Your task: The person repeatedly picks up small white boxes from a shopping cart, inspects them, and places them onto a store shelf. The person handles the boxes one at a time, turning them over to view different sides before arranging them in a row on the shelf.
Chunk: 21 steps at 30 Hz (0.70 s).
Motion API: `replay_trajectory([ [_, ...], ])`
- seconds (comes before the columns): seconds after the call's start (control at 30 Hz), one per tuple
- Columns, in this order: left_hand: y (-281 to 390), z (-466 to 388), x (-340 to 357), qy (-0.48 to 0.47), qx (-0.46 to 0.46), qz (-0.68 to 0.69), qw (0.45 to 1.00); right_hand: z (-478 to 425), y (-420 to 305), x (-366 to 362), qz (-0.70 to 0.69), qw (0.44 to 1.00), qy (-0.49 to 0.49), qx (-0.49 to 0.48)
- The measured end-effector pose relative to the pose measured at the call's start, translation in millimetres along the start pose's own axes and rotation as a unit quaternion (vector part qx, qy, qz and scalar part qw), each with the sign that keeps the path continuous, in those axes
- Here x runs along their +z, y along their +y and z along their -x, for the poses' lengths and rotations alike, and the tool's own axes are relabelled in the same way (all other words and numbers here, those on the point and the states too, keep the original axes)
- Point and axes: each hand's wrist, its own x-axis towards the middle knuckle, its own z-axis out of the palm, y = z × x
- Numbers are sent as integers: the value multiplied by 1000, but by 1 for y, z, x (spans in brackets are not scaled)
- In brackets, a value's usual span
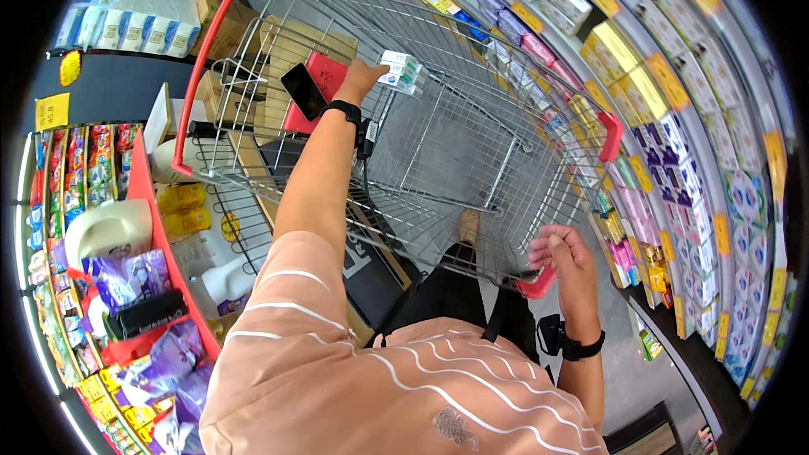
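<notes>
My left hand [361,81] reaches over a wire shopping cart [442,139] and grips the left side of a pack of small white-and-green boxes [402,73]; its fingers are partly hidden. A black smartphone [304,91] lies on a red flat item [327,76] near the cart's red handle [212,44], just left of my wrist. My right hand [567,253] holds nothing, its fingers loosely bent, close above the red corner piece [537,284] of the cart. Both wrists wear black straps with small devices.
Shelves of boxed and packed goods [632,69] curve along the right. At the left stand a red-edged bin [183,265] with jugs and purple bags, racks of small packets [76,164], and wrapped white-and-blue packs [152,19]. A shoe [469,226] shows below the cart.
</notes>
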Motion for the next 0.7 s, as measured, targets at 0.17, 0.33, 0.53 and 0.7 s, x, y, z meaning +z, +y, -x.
replay_trajectory([
  [0.17,-63,-59,45,-3,-33,-102,994,-35,2,39,-17,999,20,41],
  [0.33,-92,-86,79,-38,-109,-86,990,-59,15,57,-10,996,22,86],
  [0.53,-95,-102,100,-47,-117,-145,981,-76,35,61,-9,991,40,128],
  [0.7,-98,-105,111,-30,-113,-164,979,-81,45,60,-15,990,39,132],
])
